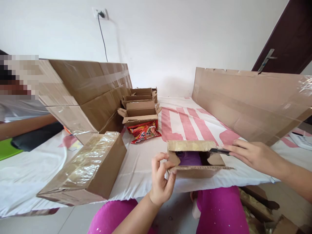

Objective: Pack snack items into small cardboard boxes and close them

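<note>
A small cardboard box (pixel 195 174) lies near the table's front edge with its top partly open. Through the opening shows something purple (pixel 190 159), its kind hidden by the flaps. My left hand (pixel 162 180) grips the box at its left end, fingers over the flap edge and thumb on the near side. In my right hand (pixel 253 156) is a slim black box cutter (pixel 220 151), its tip at the right end of the taped back flap (pixel 190 145). Beyond the box lies a red snack packet (pixel 143 131), leaning on an open carton (pixel 141 112).
A taped long carton (pixel 97 169) stands at left by a stacked cardboard wall (pixel 95 87). Another cardboard panel (pixel 248 100) rises at right. More open cartons (pixel 140 97) line up behind. Cardboard scraps (pixel 258 204) lie on the floor. A person's arm (pixel 26 126) is at far left.
</note>
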Demonstrator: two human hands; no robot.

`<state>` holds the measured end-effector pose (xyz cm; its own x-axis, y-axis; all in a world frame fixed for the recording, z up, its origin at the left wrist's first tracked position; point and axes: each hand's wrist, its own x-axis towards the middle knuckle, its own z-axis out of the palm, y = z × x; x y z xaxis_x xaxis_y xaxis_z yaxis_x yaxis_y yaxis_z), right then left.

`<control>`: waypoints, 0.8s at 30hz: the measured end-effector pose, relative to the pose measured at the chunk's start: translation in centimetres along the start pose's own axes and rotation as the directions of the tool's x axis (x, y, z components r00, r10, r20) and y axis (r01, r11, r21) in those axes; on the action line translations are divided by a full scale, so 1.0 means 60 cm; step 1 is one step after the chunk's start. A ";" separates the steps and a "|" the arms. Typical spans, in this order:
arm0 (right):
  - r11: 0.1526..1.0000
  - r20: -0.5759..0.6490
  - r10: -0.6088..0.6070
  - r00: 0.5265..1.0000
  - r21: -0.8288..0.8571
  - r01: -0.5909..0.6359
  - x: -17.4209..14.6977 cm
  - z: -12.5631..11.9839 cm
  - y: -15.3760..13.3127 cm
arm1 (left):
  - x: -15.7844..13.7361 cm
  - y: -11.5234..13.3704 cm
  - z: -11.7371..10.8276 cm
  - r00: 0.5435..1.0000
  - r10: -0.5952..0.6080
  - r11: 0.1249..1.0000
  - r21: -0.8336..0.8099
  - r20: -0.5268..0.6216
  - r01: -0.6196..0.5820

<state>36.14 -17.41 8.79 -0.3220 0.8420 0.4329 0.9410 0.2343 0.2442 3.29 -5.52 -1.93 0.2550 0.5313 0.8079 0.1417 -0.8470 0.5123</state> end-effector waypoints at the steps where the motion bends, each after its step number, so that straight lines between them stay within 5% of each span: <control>1: 0.998 -0.001 0.069 0.998 0.001 -0.069 -0.014 0.013 0.004 | 0.000 0.003 -0.001 0.999 0.049 0.999 0.011 0.013 -0.049; 6: 0.862 0.008 0.483 0.875 0.172 -0.477 -0.077 0.120 0.018 | -0.004 0.010 0.007 0.980 0.183 0.980 0.060 0.082 -0.188; 12: 0.708 0.282 0.654 0.702 0.101 -0.699 -0.108 0.218 -0.001 | 0.001 0.008 0.008 0.969 0.216 0.976 0.011 0.120 -0.219; 17: 0.812 0.243 0.563 0.790 0.018 -0.584 -0.098 0.219 -0.014 | 0.006 0.006 -0.005 0.952 0.225 0.971 -0.126 0.206 -0.202; 21: 0.815 0.114 0.573 0.811 0.026 -0.579 -0.097 0.218 -0.007 | 0.004 -0.009 -0.002 0.999 -0.042 0.965 -0.256 0.029 0.048; 24: 0.750 0.066 0.633 0.771 0.195 -0.632 -0.099 0.219 -0.008 | 0.013 -0.036 0.005 0.913 -0.395 0.873 -0.353 -0.108 0.336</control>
<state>38.98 -16.11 -5.30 0.3541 0.8301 0.4308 0.9295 -0.2617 -0.2599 3.47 -3.29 -2.52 0.0736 0.8208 0.5665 -0.1278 -0.5556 0.8216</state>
